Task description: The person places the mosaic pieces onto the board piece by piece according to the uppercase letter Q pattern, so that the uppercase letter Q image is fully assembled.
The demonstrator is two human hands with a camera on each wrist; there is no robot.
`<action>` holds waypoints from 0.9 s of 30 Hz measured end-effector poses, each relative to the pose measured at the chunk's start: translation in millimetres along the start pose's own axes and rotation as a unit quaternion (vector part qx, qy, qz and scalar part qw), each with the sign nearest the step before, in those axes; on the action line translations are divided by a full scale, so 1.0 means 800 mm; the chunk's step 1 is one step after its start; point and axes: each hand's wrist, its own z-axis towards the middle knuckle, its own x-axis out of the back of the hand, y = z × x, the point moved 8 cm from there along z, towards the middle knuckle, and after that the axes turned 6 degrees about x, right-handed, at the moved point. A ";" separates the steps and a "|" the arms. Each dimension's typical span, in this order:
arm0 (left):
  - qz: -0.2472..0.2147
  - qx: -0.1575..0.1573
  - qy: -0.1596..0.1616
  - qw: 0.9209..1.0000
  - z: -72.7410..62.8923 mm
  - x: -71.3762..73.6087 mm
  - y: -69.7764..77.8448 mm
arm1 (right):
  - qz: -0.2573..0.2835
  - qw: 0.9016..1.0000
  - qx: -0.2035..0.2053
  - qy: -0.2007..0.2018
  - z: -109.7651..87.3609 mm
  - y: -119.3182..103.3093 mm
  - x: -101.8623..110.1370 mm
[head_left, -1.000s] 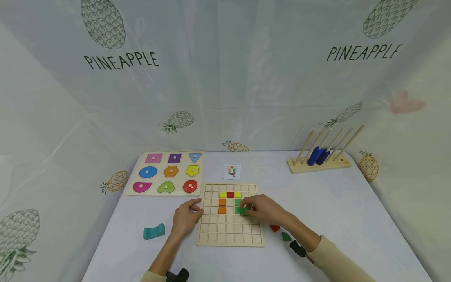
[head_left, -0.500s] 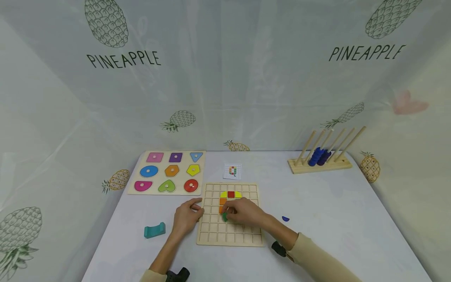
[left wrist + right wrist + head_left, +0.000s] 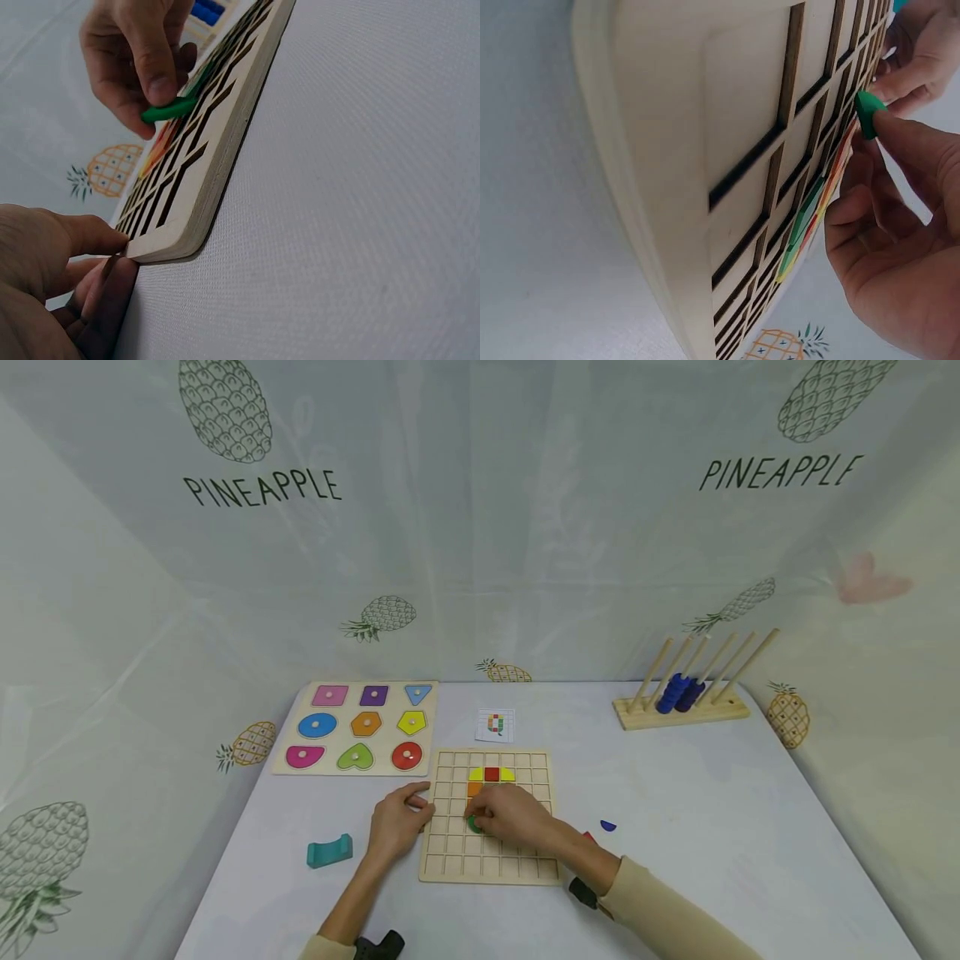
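My right hand (image 3: 512, 814) pinches a green quarter-round tile (image 3: 474, 825) between thumb and fingers, over the wooden grid board (image 3: 491, 864). In the right wrist view the green tile (image 3: 867, 112) tilts close to the board's surface. Below the lower orange square (image 3: 471, 804), partly covered by my fingers, is where the tile sits in the head view. A red square (image 3: 491, 774) between two yellow tiles (image 3: 476, 774) forms the top row. Green tiles (image 3: 802, 217) on the board show in the right wrist view. My left hand (image 3: 397, 822) holds the board's left edge by its fingertips.
A shape puzzle (image 3: 341, 727) lies behind left, and a pattern card (image 3: 495, 725) behind the board. A peg stand (image 3: 686, 714) with blue beads is back right. A teal block (image 3: 329, 851) lies left; a blue half-round (image 3: 608, 826) and red piece (image 3: 588, 837) lie right.
My right hand has moved left across the board with the green tile, from beside the right-hand green squares to below the orange ones. My left hand stays at the board's edge.
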 end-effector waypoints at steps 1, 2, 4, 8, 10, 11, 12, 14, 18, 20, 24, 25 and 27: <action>0.000 0.001 0.000 1.000 0.000 0.000 -0.001 | -0.005 1.000 0.002 0.002 0.000 0.000 0.000; 0.000 0.002 -0.001 1.000 0.000 0.000 -0.001 | -0.008 1.000 0.004 0.004 0.001 0.000 -0.001; -0.001 0.005 -0.002 1.000 0.001 -0.001 -0.002 | -0.014 1.000 0.005 0.007 0.002 0.000 -0.001; -0.002 0.009 -0.003 1.000 0.002 -0.002 -0.004 | -0.022 1.000 0.014 0.014 0.004 -0.002 -0.003; -0.003 0.008 -0.003 1.000 0.002 -0.002 -0.004 | -0.026 0.999 0.017 0.015 0.005 -0.002 -0.005; -0.003 0.008 -0.003 1.000 0.002 -0.002 -0.004 | -0.028 0.999 0.018 0.013 0.005 -0.002 -0.006; -0.004 0.008 -0.004 1.000 0.002 -0.002 -0.004 | -0.030 0.999 0.016 0.012 0.005 -0.001 -0.007; -0.005 0.008 -0.005 1.000 0.003 -0.003 -0.004 | -0.031 0.999 0.010 0.009 0.005 0.000 -0.008; 0.000 0.006 -0.005 1.000 0.003 -0.003 -0.005 | -0.036 0.999 0.000 0.005 0.005 0.000 -0.008; 0.002 0.005 -0.004 1.000 0.003 -0.003 -0.005 | -0.037 0.999 0.001 0.007 0.006 -0.002 -0.007; 0.005 -0.002 0.004 1.000 0.003 -0.001 -0.004 | -0.044 0.999 0.003 0.012 0.006 -0.002 -0.005; 0.007 -0.006 0.006 1.000 0.003 -0.001 -0.003 | -0.045 0.999 0.002 0.013 0.006 -0.002 -0.005; 0.009 -0.007 0.010 1.000 0.003 0.000 -0.002 | -0.045 0.999 0.002 0.014 0.005 0.000 -0.005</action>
